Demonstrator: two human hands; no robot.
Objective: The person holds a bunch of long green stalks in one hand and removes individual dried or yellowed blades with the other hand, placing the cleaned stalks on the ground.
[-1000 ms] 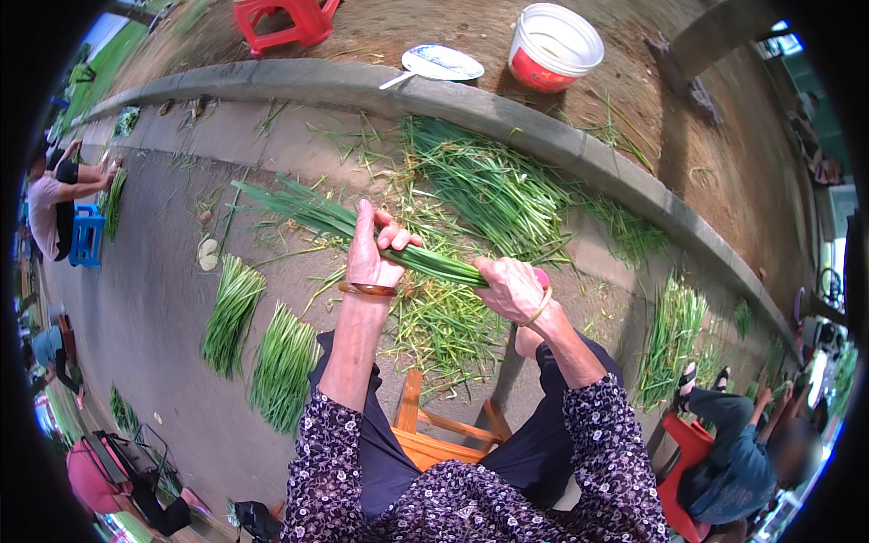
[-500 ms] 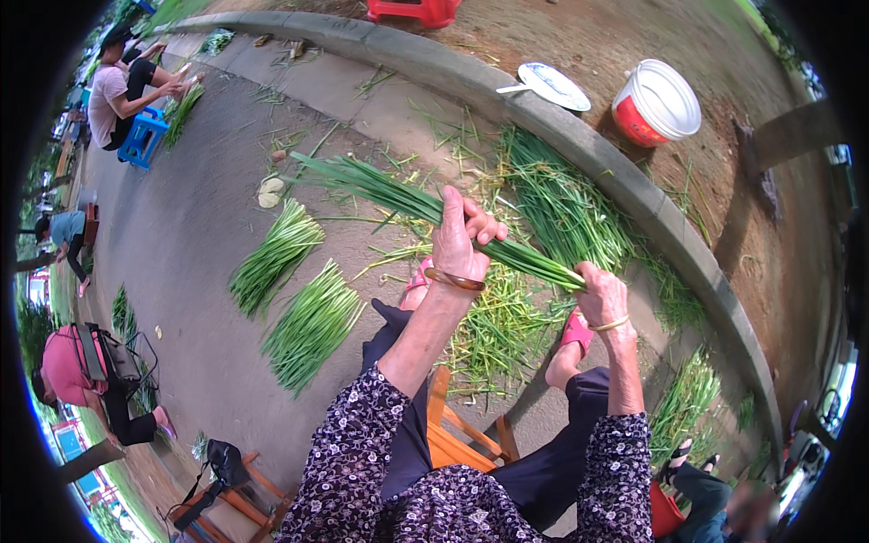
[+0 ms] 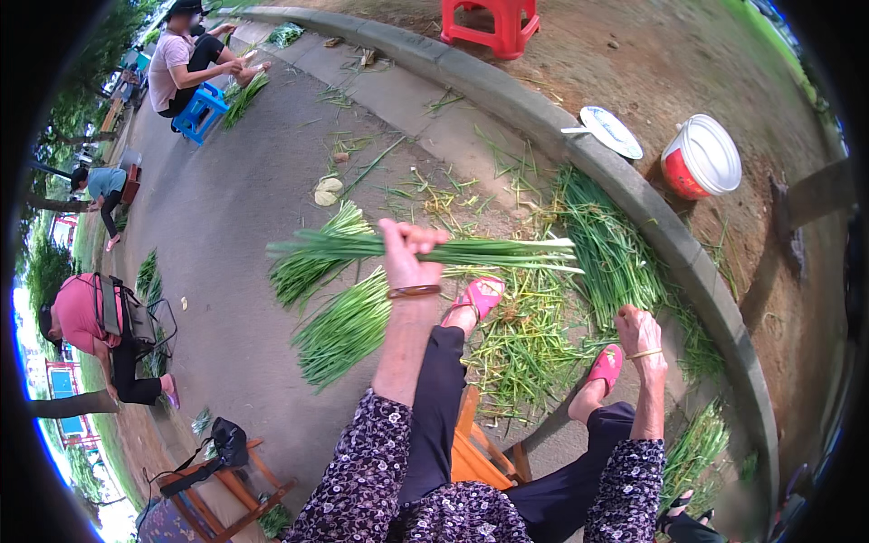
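Observation:
My left hand (image 3: 409, 253) is closed around a bunch of garlic chives (image 3: 507, 252), held level with the white stem ends to the right and green tips to the left. Apart from the bunch, my right hand (image 3: 639, 330) has its fingers curled together; whatever may be in them is hidden. Beyond it lies a heap of long chives (image 3: 611, 249) along the curb. Two sorted bundles of chives (image 3: 342, 330) rest on the pavement to the left, the farther one partly behind the held bunch. Yellowish trimmings (image 3: 525, 353) are spread between my feet.
A concrete curb (image 3: 534, 113) arcs along the right. Past it are a white hand fan (image 3: 611, 132), a white-and-red bucket (image 3: 701, 158) and a red stool (image 3: 493, 27). A wooden chair with a black bag (image 3: 228, 442) stands at lower left. Several people work nearby.
The bunch has swung level and moved left with my left hand. My right hand has come off its stem ends and dropped lower right. The view has shifted slightly.

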